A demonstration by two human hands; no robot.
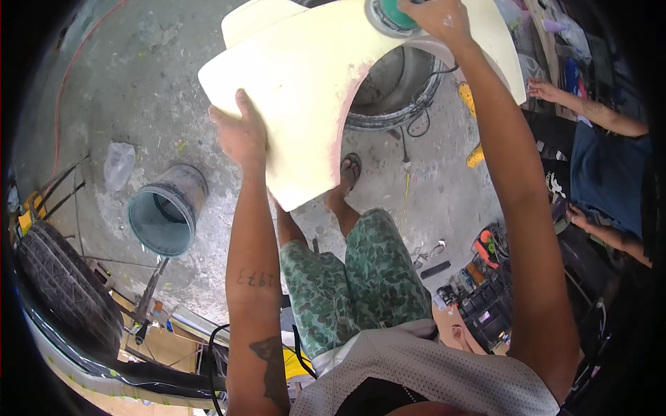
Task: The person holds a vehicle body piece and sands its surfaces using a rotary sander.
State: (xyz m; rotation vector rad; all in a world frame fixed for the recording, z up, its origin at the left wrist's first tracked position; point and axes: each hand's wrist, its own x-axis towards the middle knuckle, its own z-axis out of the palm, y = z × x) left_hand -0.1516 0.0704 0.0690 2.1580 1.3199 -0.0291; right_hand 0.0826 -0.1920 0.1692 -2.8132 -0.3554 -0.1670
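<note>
A cream-coloured car fender [291, 83] lies in front of me on top of a dark round tub or drum [416, 104], which shows through the wheel arch. Pinkish patches run along the arch edge. My left hand [241, 132] grips the fender's left edge, thumb on the face; some fingertips are hard to see. At the far end, my right hand [444, 22] is closed around a round green-topped sander [395, 14], whose disc rests against the fender just above the arch. Its dark cord [444, 71] hangs down past the drum.
On the floor to the left stand a bucket [170, 208] and a crumpled plastic bag [119, 166]. A tyre [66, 291] sits lower left. Another person's hand [544, 90] is near the fender's right end. Yellow clogs [472, 154], a cable and a tool-filled crate [489, 305] lie right.
</note>
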